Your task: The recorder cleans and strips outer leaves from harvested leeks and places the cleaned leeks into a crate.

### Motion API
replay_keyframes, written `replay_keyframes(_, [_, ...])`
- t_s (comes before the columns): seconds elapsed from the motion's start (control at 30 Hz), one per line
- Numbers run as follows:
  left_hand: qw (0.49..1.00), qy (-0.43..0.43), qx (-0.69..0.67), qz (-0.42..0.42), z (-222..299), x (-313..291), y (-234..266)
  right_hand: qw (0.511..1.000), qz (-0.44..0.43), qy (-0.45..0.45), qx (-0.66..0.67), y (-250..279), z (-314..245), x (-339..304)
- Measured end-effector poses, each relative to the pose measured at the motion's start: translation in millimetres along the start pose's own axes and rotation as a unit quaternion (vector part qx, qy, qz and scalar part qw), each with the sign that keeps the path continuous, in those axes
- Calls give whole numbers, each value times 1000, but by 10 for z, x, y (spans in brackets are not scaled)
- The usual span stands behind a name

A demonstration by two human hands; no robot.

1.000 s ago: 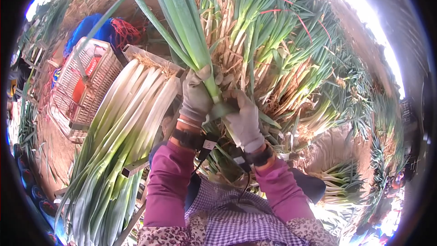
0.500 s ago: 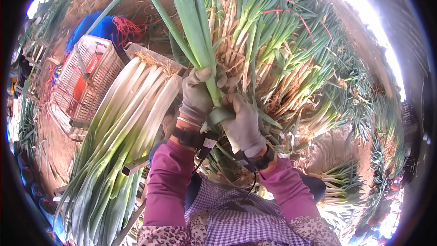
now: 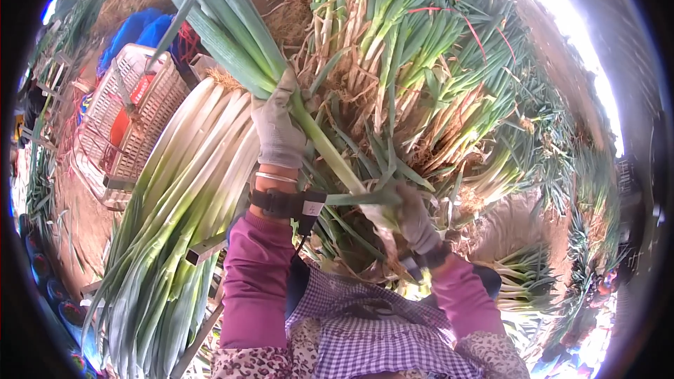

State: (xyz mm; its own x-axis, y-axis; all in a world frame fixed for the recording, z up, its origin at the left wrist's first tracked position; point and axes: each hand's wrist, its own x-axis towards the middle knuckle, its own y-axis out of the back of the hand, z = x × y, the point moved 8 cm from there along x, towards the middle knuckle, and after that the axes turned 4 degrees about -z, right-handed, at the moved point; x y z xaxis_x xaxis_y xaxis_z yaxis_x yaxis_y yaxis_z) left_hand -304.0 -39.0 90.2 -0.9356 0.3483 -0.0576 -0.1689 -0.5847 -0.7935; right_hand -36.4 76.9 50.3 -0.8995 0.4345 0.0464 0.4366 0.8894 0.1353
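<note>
A large green onion [image 3: 326, 146] slants across the middle, its broad leaves [image 3: 232, 28] toward the upper left. My left hand [image 3: 278, 123], in a pale work glove, is closed round it where the leaves begin. At its lower end, my gloved right hand [image 3: 415, 221] is closed on a strip of outer leaf [image 3: 365, 198] pulled away from the stalk. The right fingers are partly blurred. To the left of my left hand, a thick row of trimmed green onions [image 3: 203, 147] lies on a metal rack [image 3: 206, 247], white ends away from me.
Untrimmed green onions [image 3: 421, 91] with dry roots are heaped ahead and to the right, some tied with red string. A plastic basket [image 3: 126, 126] and a blue bundle [image 3: 144, 31] stand at the far left. Loose leaves lie below my hands; a smaller pile [image 3: 523, 281] sits at the right.
My right hand has moved down and right, drawing the leaf strip away from the stalk. My left hand has shifted left, tilting the green onion's leaves further to the left.
</note>
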Motion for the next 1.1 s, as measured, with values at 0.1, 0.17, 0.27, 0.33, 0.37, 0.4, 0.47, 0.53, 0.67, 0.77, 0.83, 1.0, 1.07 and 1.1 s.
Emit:
replay_keyframes(0.1, [998, -22, 33, -43, -9, 5, -114, 948, -52, -232, -210, 352, 923, -465])
replay_keyframes(0.17, [996, -41, 55, -59, 31, -38, -70, 988, 24, -82, -125, 136, 373, -282])
replay_keyframes(0.27, [998, 22, 46, -28, -89, -84, -153, 930, -153, -192, -273, -252, 449, -221])
replay_keyframes(0.33, [998, 25, 41, -43, -144, -145, -321, 901, -165, -178, -359, -247, 446, -139])
replay_keyframes(0.37, [998, 22, 39, -44, -183, -117, -389, 940, -141, -136, -278, -218, 373, -16])
replay_keyframes(0.4, [992, 81, 63, -71, -277, -157, -412, 971, -118, -100, -185, -302, 219, 40])
replay_keyframes(0.47, [965, 200, 115, -127, -632, -244, -390, 976, -149, -127, -101, -397, 6, 456])
replay_keyframes(0.53, [969, 221, 72, -89, -766, -154, -297, 974, -176, -144, -24, -428, -195, 536])
replay_keyframes(0.67, [974, 209, 68, -52, -778, 189, 79, 968, -109, -159, -162, -235, -66, -155])
replay_keyframes(0.77, [963, 221, 135, 69, -810, 389, 414, 945, 19, -325, -19, 78, -167, -954])
replay_keyframes(0.83, [964, 210, 137, 85, -917, 328, 296, 951, 28, -307, -8, 307, -83, -1157])
replay_keyframes(1.0, [971, 155, 136, 120, -890, 360, 216, 968, 46, -175, -174, 619, -183, -1068])
replay_keyframes(1.07, [971, 141, 147, 127, -873, 434, 347, 969, 36, -201, -142, 519, -357, -949])
replay_keyframes(1.1, [973, 144, 127, 131, -904, 453, 383, 963, -17, -175, -205, 460, -426, -927])
